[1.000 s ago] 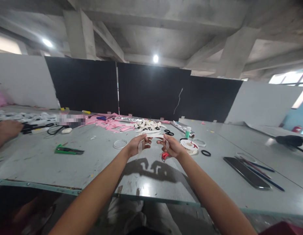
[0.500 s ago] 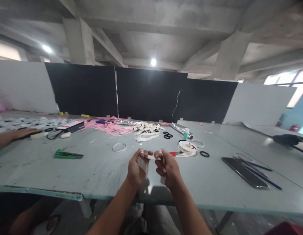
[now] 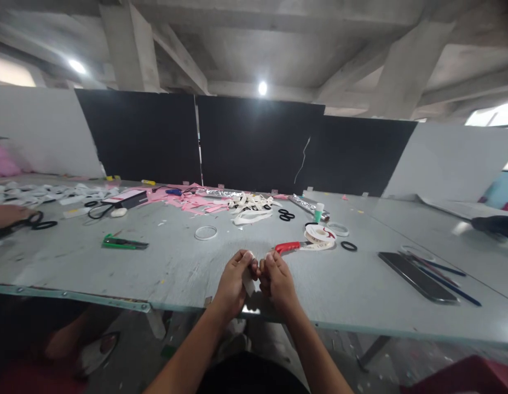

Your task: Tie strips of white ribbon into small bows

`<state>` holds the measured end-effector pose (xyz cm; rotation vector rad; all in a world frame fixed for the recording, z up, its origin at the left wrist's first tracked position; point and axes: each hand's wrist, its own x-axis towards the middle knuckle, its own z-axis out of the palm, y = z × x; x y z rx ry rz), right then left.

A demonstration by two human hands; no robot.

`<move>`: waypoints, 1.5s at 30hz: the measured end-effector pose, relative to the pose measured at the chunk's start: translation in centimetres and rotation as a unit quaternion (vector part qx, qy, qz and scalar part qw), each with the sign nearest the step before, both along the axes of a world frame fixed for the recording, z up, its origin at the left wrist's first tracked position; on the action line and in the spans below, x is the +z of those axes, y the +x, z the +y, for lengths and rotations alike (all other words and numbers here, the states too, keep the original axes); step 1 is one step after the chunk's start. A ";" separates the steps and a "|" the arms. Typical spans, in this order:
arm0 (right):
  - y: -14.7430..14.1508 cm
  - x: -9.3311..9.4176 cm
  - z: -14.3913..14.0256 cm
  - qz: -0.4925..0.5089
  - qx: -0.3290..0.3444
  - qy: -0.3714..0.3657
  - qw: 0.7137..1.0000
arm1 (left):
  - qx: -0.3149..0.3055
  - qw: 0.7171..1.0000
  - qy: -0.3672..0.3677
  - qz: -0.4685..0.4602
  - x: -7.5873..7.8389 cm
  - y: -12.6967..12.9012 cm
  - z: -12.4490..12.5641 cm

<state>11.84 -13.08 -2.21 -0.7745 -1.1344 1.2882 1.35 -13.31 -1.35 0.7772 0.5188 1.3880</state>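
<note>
Both hands drawn in close to the near edge of the worktop (image 3: pixel 114 262) since a second ago: left hand (image 3: pixel 233 284) and right hand (image 3: pixel 278 282) now knuckle to knuckle, pinching a folded white strip (image 3: pixel 249 284) between them, no longer stretched out flat. Looks like folding or pressing a crease. At 1 o'clock, red-handled cutter (image 3: pixel 287 247) beside tape roll (image 3: pixel 319 235). At 11 o'clock, clear ring (image 3: pixel 206 232). Farther, at 12 o'clock, pile of white strips (image 3: pixel 249 205).
</note>
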 end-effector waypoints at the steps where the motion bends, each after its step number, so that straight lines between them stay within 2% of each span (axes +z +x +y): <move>1: 0.0 -0.1 0.1 -0.001 0.000 0.006 1.000 | -0.001 1.000 0.002 0.003 0.0 -0.1 -0.1; 12: -0.4 0.2 -0.3 0.042 -0.034 0.021 0.998 | 0.016 1.000 -0.007 0.021 0.1 -0.1 0.0; 15: -0.1 0.3 -0.4 0.010 -0.045 0.020 0.999 | 0.028 1.000 -0.012 0.007 0.0 -0.3 0.0; 18: 0.1 0.4 -0.3 -0.027 -0.063 0.049 0.996 | 0.033 0.999 -0.023 -0.020 -0.1 -0.5 0.1; 24: 0.2 0.3 -0.2 0.011 -0.028 0.072 0.997 | 0.039 0.999 -0.028 -0.027 -0.2 -0.8 0.3; 31: 0.1 0.4 -0.2 0.011 -0.015 0.052 0.998 | 0.033 0.999 -0.016 -0.031 0.1 -0.6 -0.3; 33: 0.1 0.5 -0.3 -0.005 -0.016 0.054 0.998 | 0.042 0.999 0.002 0.002 0.0 -0.6 -0.3; 36: 0.1 0.5 -0.6 -0.031 -0.013 0.053 0.998 | 0.065 0.989 0.063 0.117 -0.1 -1.5 -0.1; 39: 0.0 0.3 -0.8 -0.072 -0.022 0.079 0.994 | 0.090 0.954 0.134 0.251 -0.2 -3.0 0.4; 41: 0.0 0.2 -0.8 -0.117 -0.031 0.112 0.986 | 0.103 0.934 0.160 0.303 -0.3 -3.7 0.5; 45: 0.0 0.3 -0.8 -0.223 -0.096 0.188 0.952 | 0.105 0.885 0.207 0.403 -0.4 -3.9 -0.1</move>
